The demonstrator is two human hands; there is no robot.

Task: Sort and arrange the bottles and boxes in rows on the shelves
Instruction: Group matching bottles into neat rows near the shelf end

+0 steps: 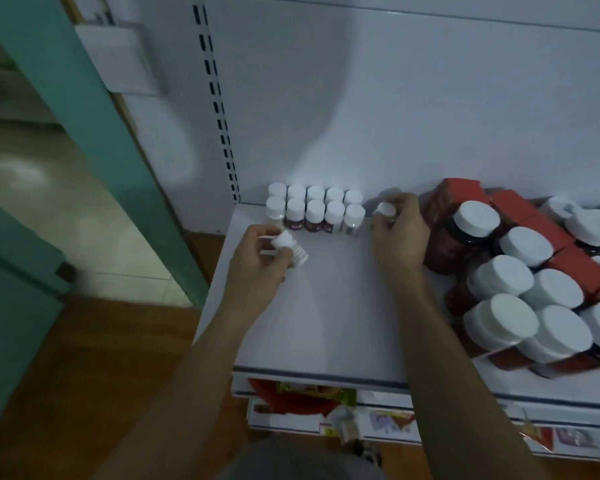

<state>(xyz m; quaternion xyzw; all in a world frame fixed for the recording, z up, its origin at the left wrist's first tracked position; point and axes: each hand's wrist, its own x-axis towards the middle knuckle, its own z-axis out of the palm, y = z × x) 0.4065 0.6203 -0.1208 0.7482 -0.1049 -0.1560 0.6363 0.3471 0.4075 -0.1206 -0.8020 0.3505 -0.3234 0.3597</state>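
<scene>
The small plastic bottles [315, 216] have white caps and dark maroon labels. The large round jars [465, 233] are dark red under white lids. The cardboard boxes [459, 190] are red. The flat metal shelf [326, 306] is plain white, the door frame [94, 133] teal, and the wooden floor [101, 358] brown.

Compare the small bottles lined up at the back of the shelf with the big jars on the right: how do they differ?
The small bottles are slim with narrow caps; the big jars are far wider with broad caps. The small bottles stand upright in two neat rows of five; the big jars are bunched loosely, and several look tilted. The small bottles stand on the bare shelf; the big jars crowd against red boxes. Both have white caps.
</scene>
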